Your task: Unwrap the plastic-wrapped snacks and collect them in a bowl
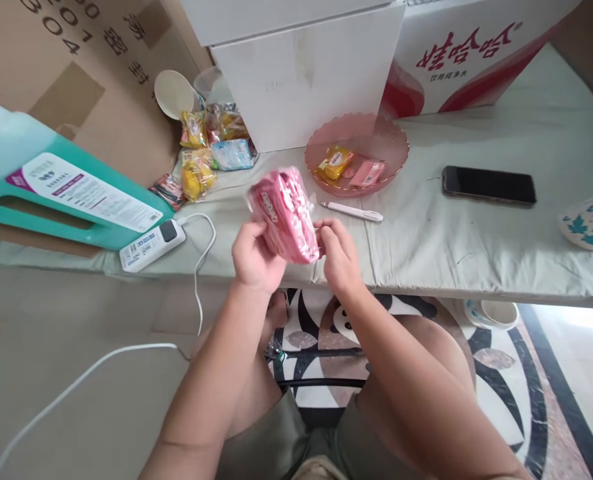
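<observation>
Over the front edge of the table I hold up a glossy pink plastic packet (289,217) with pale lettering on its side; what is inside does not show. My left hand (257,261) is closed round its lower left side, thumb on the front. At the packet's right edge, the fingers of my right hand (340,257) are bent and pinched together against it. Just behind, a white pen (352,212) lies on the cloth. A pink scalloped bowl (399,157) stands beyond the pen, with a yellow packet (334,163) and a pink packet (367,173) in it.
Left are a teal liquid jug (126,180), a power strip (152,247) with a white cable (207,247), and several wrapped snacks (198,175). White boxes (301,87) line the back. A phone (489,185) and a patterned paper cup (591,220) are to the right.
</observation>
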Demonstrator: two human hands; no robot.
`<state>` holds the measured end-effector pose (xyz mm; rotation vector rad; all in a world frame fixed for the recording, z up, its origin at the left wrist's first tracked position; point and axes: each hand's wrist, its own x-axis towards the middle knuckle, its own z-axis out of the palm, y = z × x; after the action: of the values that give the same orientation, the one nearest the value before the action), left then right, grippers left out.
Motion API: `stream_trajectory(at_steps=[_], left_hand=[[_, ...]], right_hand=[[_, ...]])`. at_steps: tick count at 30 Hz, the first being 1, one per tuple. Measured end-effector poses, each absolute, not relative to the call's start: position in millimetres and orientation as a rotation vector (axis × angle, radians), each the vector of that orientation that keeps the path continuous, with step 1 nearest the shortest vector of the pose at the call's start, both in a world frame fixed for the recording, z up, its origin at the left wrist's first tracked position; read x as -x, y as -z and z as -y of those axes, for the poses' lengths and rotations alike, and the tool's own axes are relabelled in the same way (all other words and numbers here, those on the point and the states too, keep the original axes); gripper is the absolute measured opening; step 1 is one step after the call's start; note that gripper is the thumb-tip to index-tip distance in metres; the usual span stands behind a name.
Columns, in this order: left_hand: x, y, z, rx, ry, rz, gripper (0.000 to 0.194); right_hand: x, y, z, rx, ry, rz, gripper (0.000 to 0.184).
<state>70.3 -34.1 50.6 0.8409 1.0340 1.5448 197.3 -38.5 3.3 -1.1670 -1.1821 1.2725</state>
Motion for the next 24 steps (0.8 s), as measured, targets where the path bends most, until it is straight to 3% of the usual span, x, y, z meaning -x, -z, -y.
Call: stream_trajectory(at_steps=[8,14,20,24], left_hand=[[-98,-13,36,-0.684,-0.840,-0.846,0.040],[-89,-9,28,-0.780,-0.846,-0.863,0.052],[-80,0,32,-1.002,-0.907,-0.935,0.067],[-79,8,32,-0.946,-1.042,-1.065,0.062]], right_hand=[[-235,37,59,0.993,-1.502,1.113,0.065],[-243,26,47,1.068,-1.473,0.972,0.057],[-252,19,45,1.204,-1.255,1.330,0.043],[-267,24,27,1.311,-0.761,1.493,0.036]])
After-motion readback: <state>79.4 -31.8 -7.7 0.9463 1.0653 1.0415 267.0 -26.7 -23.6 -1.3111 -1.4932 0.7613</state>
